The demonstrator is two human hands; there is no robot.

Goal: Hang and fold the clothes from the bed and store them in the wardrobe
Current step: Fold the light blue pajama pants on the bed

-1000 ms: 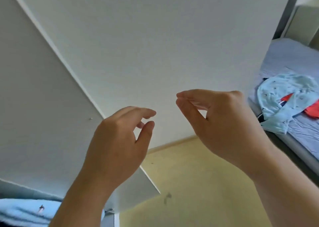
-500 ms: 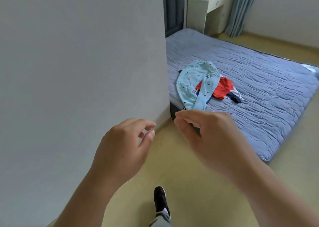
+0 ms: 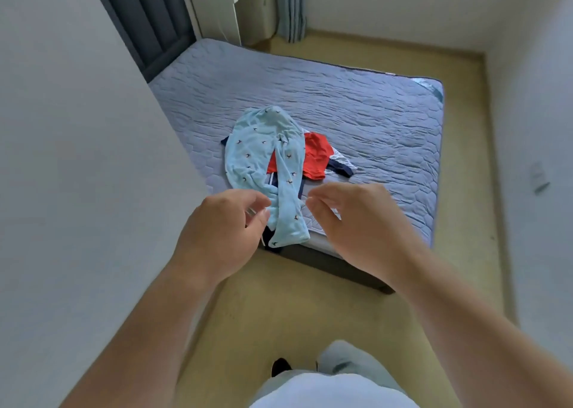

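Bedroom, quilted grey-blue bed (image 3: 356, 104): clothes pile near its 7 o'clock edge. Pale-blue patterned garment (image 3: 251, 147) uppermost; red garment (image 3: 316, 156) beneath, at 3 o'clock. Left hand (image 3: 220, 234), right hand (image 3: 356, 224): raised before the pile, fingers loosely curled, empty. Dark headboard (image 3: 145, 20) at 11 o'clock.

Soft even daylight, slight motion blur, wide-angle edge distortion

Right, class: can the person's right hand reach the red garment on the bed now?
Probably yes: the right hand hovers empty just short of it, and most of the red garment lies uncovered; the light blue patterned garment overlaps only one side.
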